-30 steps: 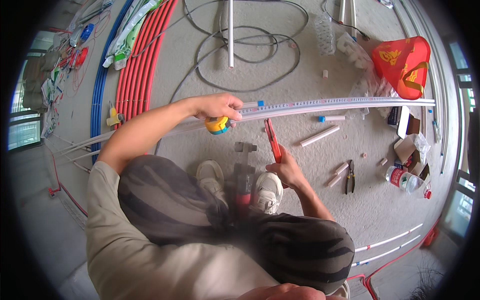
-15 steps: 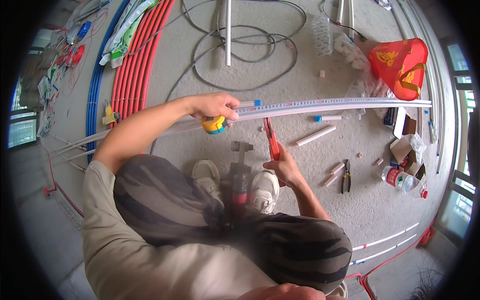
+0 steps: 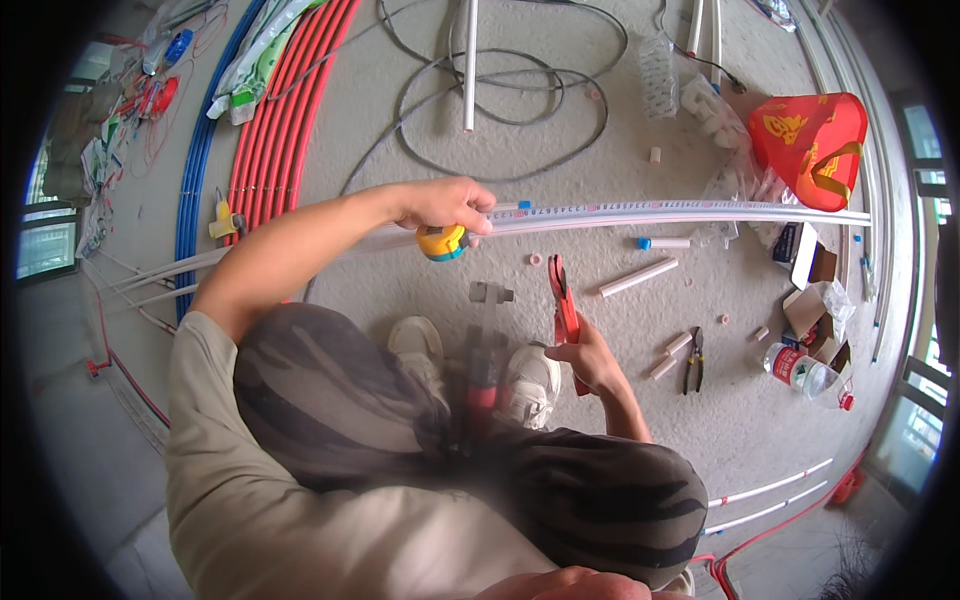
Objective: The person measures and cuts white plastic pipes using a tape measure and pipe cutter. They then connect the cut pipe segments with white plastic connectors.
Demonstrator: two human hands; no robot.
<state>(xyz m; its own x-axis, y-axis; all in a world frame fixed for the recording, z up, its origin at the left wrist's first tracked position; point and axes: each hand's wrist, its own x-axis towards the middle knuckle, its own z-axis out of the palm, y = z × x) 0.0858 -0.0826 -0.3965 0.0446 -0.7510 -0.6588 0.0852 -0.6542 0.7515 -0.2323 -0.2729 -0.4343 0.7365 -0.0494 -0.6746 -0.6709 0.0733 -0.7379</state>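
Note:
My left hand point(image 3: 442, 204) is closed around a long white plastic pipe point(image 3: 620, 224) and the start of a tape measure's blade. The yellow and teal tape measure case point(image 3: 441, 243) hangs just below those fingers. From it the silver blade point(image 3: 660, 209) runs out to the right along the pipe, almost to its far end. My right hand point(image 3: 592, 358) grips the handles of a red pipe cutter point(image 3: 564, 305). Its dark jaw points up toward the pipe, with a gap between them. A short pipe offcut point(image 3: 638, 277) lies to the right of the cutter.
Pliers point(image 3: 693, 360), more offcuts and a plastic bottle point(image 3: 800, 371) lie at the right. Beyond them are a red bag point(image 3: 808, 150) and opened boxes point(image 3: 808, 310). A grey cable point(image 3: 500, 172) loops ahead. Red pipes point(image 3: 275, 130) and blue pipes point(image 3: 197, 160) run along the left.
My right hand has drawn the pipe cutter back, toward me and slightly right, away from the pipe. My left hand keeps its hold. The whole view has shifted slightly.

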